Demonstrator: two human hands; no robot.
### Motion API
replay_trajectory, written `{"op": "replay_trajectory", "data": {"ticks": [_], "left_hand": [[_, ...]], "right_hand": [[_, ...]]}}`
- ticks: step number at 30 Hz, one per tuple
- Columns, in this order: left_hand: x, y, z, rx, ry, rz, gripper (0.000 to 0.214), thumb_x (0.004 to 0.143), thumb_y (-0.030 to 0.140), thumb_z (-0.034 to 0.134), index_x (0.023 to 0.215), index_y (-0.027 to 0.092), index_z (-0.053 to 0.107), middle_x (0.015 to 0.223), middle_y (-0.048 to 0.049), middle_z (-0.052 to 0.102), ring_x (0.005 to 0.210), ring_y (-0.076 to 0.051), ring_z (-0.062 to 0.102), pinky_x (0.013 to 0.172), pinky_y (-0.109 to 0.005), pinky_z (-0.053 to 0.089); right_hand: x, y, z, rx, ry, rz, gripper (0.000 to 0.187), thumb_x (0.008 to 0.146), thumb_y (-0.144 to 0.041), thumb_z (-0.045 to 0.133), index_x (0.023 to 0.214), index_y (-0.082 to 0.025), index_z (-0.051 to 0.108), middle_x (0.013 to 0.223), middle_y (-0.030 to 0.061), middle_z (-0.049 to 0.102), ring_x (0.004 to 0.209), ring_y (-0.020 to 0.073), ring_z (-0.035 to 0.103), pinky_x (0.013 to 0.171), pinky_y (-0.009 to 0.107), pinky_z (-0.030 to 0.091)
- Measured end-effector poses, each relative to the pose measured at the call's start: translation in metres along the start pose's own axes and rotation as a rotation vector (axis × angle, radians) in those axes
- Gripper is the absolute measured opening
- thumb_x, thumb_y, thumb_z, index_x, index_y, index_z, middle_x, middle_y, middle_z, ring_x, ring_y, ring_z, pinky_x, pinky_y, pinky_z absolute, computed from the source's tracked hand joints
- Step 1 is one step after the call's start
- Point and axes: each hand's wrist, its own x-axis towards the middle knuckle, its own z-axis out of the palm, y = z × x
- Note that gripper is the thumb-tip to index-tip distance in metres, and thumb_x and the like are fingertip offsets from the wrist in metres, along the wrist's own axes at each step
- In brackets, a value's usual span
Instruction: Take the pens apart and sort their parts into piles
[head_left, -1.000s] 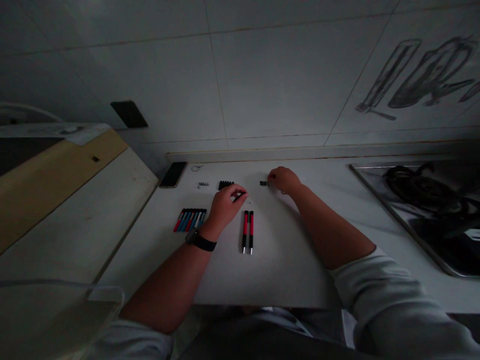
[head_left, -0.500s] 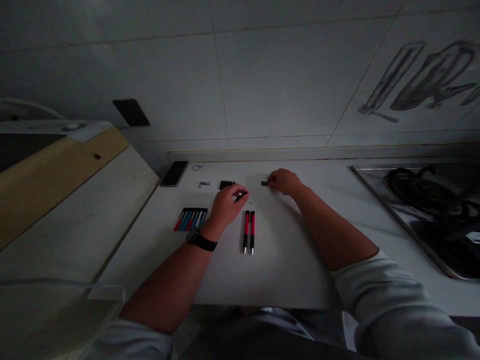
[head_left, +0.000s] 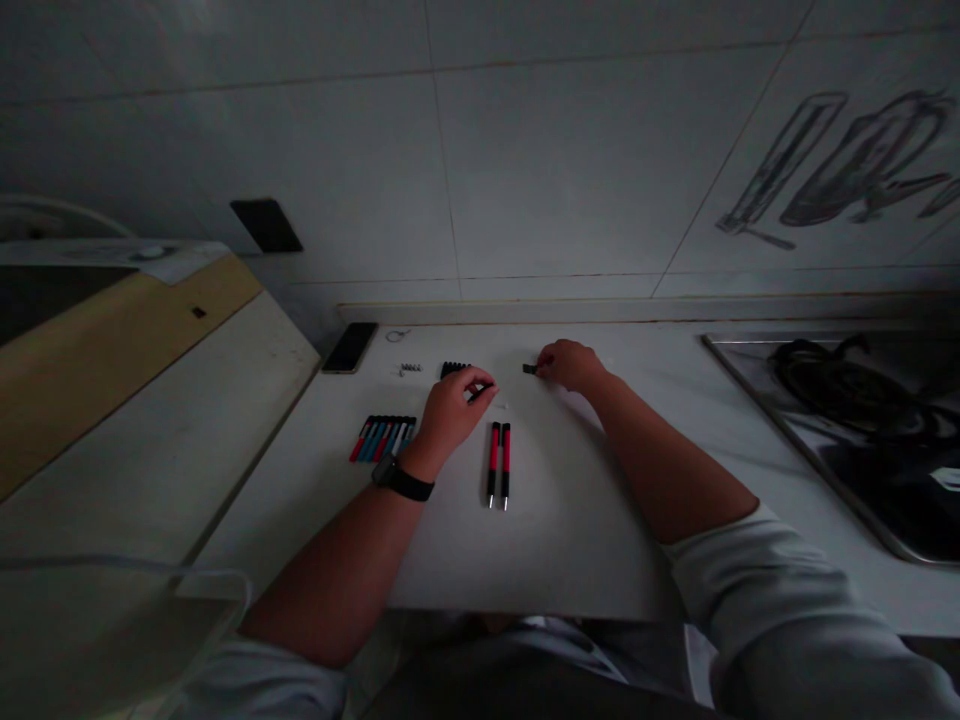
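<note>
My left hand (head_left: 450,412), with a dark watch on the wrist, is curled in a pinch on a thin dark pen part (head_left: 482,391) just above the white counter (head_left: 570,520). Two red-and-black pens (head_left: 499,464) lie side by side just right of that hand. A row of several red and blue pen barrels (head_left: 382,438) lies to its left. My right hand (head_left: 568,363) rests farther back, fingers closed at a small pile of black pieces (head_left: 529,369). Another cluster of black parts (head_left: 452,369) and some tiny springs (head_left: 408,369) lie near the back.
A dark phone (head_left: 349,347) lies at the counter's back left corner. A steel sink (head_left: 862,420) with dark cables in it fills the right side. A wooden-topped surface (head_left: 112,350) stands to the left and a clear container (head_left: 105,630) at the bottom left.
Almost nothing differs. Both hands hold the same places; the view has shifted slightly.
</note>
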Motion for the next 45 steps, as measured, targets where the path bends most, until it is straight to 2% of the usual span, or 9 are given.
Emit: {"op": "replay_trajectory", "data": {"ticks": [6, 22, 29, 34, 45], "left_hand": [[0.000, 0.000, 0.000, 0.000, 0.000, -0.004, 0.005, 0.091, 0.024, 0.072, 0.095, 0.023, 0.071, 0.095, -0.0024, 0.076, 0.087, -0.017, 0.070, 0.084, -0.033, 0.057], [0.001, -0.002, -0.002, 0.015, 0.013, -0.001, 0.007, 0.091, 0.025, 0.073, 0.097, 0.022, 0.071, 0.096, -0.0018, 0.076, 0.085, -0.016, 0.069, 0.083, -0.032, 0.055], [0.001, 0.000, -0.001, 0.017, -0.010, 0.010, 0.006, 0.090, 0.023, 0.073, 0.096, 0.022, 0.071, 0.094, -0.0021, 0.076, 0.085, -0.016, 0.069, 0.083, -0.031, 0.055], [0.001, 0.000, 0.000, 0.024, -0.020, 0.018, 0.006, 0.090, 0.022, 0.073, 0.096, 0.021, 0.070, 0.094, -0.0025, 0.076, 0.084, -0.016, 0.069, 0.082, -0.031, 0.055], [0.001, 0.001, 0.000, 0.057, -0.028, 0.032, 0.007, 0.090, 0.021, 0.073, 0.096, 0.022, 0.070, 0.093, -0.0013, 0.076, 0.083, -0.016, 0.068, 0.082, -0.031, 0.055]], "right_hand": [[-0.001, 0.000, 0.001, -0.021, 0.024, -0.006, 0.023, 0.083, -0.040, 0.075, 0.103, -0.029, 0.080, 0.113, 0.0091, 0.074, 0.104, 0.0277, 0.067, 0.088, 0.038, 0.050], [-0.007, -0.006, -0.003, -0.031, 0.026, -0.034, 0.025, 0.088, -0.039, 0.070, 0.109, -0.027, 0.077, 0.115, 0.0083, 0.074, 0.105, 0.0266, 0.067, 0.087, 0.037, 0.050], [-0.013, -0.020, 0.007, -0.022, 0.134, -0.182, 0.037, 0.093, -0.046, 0.067, 0.124, -0.029, 0.073, 0.128, 0.0106, 0.068, 0.114, 0.0291, 0.063, 0.096, 0.040, 0.047], [-0.014, -0.028, 0.015, -0.019, 0.152, -0.209, 0.033, 0.095, -0.047, 0.063, 0.120, -0.029, 0.075, 0.128, 0.0105, 0.067, 0.115, 0.0304, 0.061, 0.098, 0.043, 0.043], [-0.015, -0.028, 0.016, -0.011, 0.165, -0.200, 0.030, 0.095, -0.043, 0.062, 0.116, -0.026, 0.074, 0.126, 0.0116, 0.067, 0.114, 0.0303, 0.059, 0.096, 0.044, 0.042]]}}
